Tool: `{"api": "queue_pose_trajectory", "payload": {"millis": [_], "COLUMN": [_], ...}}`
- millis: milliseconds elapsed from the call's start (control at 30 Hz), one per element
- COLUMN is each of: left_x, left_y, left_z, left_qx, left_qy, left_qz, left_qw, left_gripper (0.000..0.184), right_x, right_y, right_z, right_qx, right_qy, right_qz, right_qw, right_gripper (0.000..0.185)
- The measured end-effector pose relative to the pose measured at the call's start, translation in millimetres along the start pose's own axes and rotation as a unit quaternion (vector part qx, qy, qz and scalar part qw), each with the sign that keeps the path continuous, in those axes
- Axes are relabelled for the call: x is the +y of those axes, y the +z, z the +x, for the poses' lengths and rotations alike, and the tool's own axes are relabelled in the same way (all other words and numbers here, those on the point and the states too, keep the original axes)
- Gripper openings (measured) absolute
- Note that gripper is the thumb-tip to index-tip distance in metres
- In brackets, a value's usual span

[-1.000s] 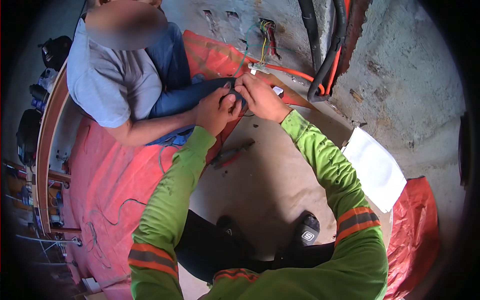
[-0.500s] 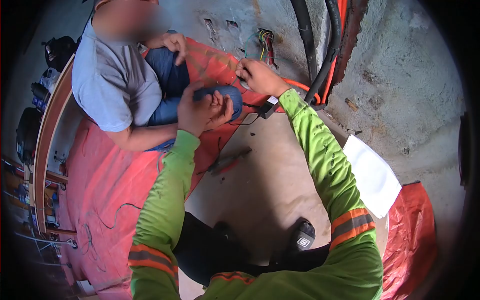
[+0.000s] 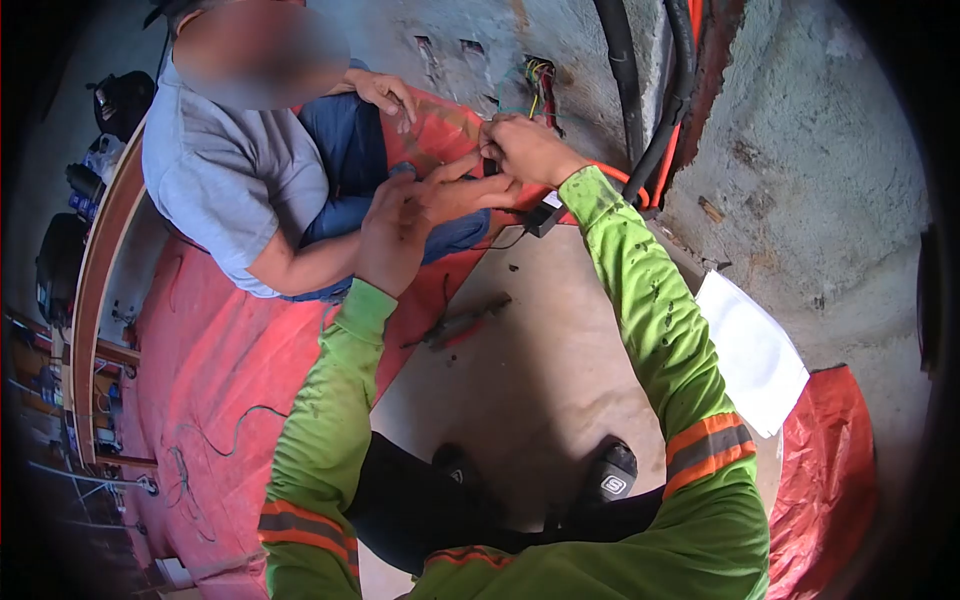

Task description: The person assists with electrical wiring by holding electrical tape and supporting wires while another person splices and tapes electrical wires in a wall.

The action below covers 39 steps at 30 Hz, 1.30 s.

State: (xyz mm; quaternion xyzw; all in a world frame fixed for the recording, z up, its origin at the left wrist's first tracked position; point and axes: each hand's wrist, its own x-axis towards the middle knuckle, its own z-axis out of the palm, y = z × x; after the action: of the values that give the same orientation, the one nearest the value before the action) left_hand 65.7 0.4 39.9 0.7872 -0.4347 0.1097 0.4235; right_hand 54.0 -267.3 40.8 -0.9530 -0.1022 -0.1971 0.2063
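Note:
My right hand (image 3: 532, 152) is closed in a pinch in front of the wall, just below a wall opening with thin coloured wires (image 3: 540, 78). What lies in its fingertips is too small to make out; a dark bit shows beneath them. My left hand (image 3: 392, 238) is raised in front of the seated person's knee, fingers loosely apart, with nothing visible in it. The seated person's hand (image 3: 465, 192) overlaps it and stretches its fingers towards my right fingertips. Below my right hand, a small black box (image 3: 543, 218) with a white label sits on the floor with a cable.
A person in a grey shirt (image 3: 225, 150) sits on a red sheet (image 3: 220, 340) at left. Thick black cables (image 3: 622, 80) and an orange conduit (image 3: 668, 165) run down the wall. A dark tool (image 3: 465, 322) lies on the floor. White paper (image 3: 750, 350) is at right.
The seated person's lower hand has straightened its fingers and reached right, up to my right hand. My left hand has shifted slightly; my right hand stays pinched near the wall.

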Motion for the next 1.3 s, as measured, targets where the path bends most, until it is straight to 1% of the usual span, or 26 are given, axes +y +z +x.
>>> {"api": "queue_pose_trajectory", "payload": {"millis": [100,133,200,233,333,367,400,467,500,600,633,667,733,800,867,933,1000,1100,1200,1233,1300], "left_x": [8,10,14,13,6,1,7,21,29,30,32,33,35,34,32,29,23,20,18,18,22], "left_y": [-1,-2,-4,-4,-4,-4,-4,-8,-10,-9,-8,-7,-5,-4,-3,-3,-1,2,4,5,6], "left_z": [-1,-2,-1,-1,-4,-6,-5,-8,-9,-14,-17,-18,-21,-21,-21,-22,-24,-28,-30,-30,-26], "left_qx": [-0.013,-0.018,-0.026,-0.032,-0.057,-0.072,-0.087,-0.158,-0.192,-0.344,-0.380,-0.397,-0.430,-0.430,-0.430,-0.429,-0.436,-0.429,-0.428,-0.431,-0.459], "left_qy": [-0.047,-0.041,-0.027,-0.022,-0.022,-0.030,-0.038,-0.054,-0.061,-0.003,-0.021,-0.027,-0.037,-0.031,-0.025,-0.022,-0.017,-0.021,-0.026,-0.027,-0.048], "left_qz": [-0.045,-0.030,0.001,-0.007,-0.026,-0.030,-0.035,-0.030,-0.028,-0.004,-0.002,0.000,0.005,0.014,0.024,0.033,0.032,0.009,-0.006,-0.008,0.012], "left_qw": [0.998,0.999,0.999,0.999,0.998,0.996,0.995,0.986,0.979,0.939,0.925,0.917,0.902,0.902,0.902,0.902,0.899,0.903,0.903,0.902,0.887], "left_gripper": [0.027,0.026,0.025,0.025,0.024,0.023,0.023,0.022,0.022,0.023,0.025,0.025,0.025,0.026,0.027,0.028,0.029,0.030,0.030,0.030,0.029], "right_x": [2,1,-8,-12,-13,-9,-8,-4,-3,14,20,24,26,34,36,30,20,12,13,17,25], "right_y": [1,-1,-2,-4,-14,-16,-15,-13,-7,36,55,73,101,135,156,175,185,202,209,215,221], "right_z": [4,5,2,2,7,9,6,-2,-9,-36,-49,-63,-93,-121,-144,-168,-187,-210,-224,-231,-238], "right_qx": [0.015,0.019,0.126,0.180,0.294,0.339,0.348,0.365,0.380,0.288,0.237,0.186,0.056,-0.019,-0.130,-0.242,-0.369,-0.474,-0.512,-0.488,-0.494], "right_qy": [-0.005,-0.006,-0.007,-0.009,-0.021,-0.046,-0.032,-0.004,0.007,0.097,0.101,0.106,0.105,0.106,0.071,0.070,0.075,0.055,0.065,0.051,0.063], "right_qz": [0.003,-0.001,0.028,0.043,0.100,0.105,0.133,0.188,0.192,0.277,0.284,0.290,0.315,0.285,0.150,0.056,0.003,-0.024,-0.016,-0.014,-0.014], "right_qw": [1.000,1.000,0.992,0.983,0.950,0.934,0.928,0.912,0.905,0.912,0.923,0.933,0.941,0.952,0.977,0.966,0.926,0.878,0.856,0.871,0.867], "right_gripper": [0.013,0.014,0.019,0.022,0.026,0.024,0.024,0.024,0.024,0.016,0.012,0.009,0.013,0.018,0.020,0.026,0.031,0.035,0.038,0.037,0.037]}}
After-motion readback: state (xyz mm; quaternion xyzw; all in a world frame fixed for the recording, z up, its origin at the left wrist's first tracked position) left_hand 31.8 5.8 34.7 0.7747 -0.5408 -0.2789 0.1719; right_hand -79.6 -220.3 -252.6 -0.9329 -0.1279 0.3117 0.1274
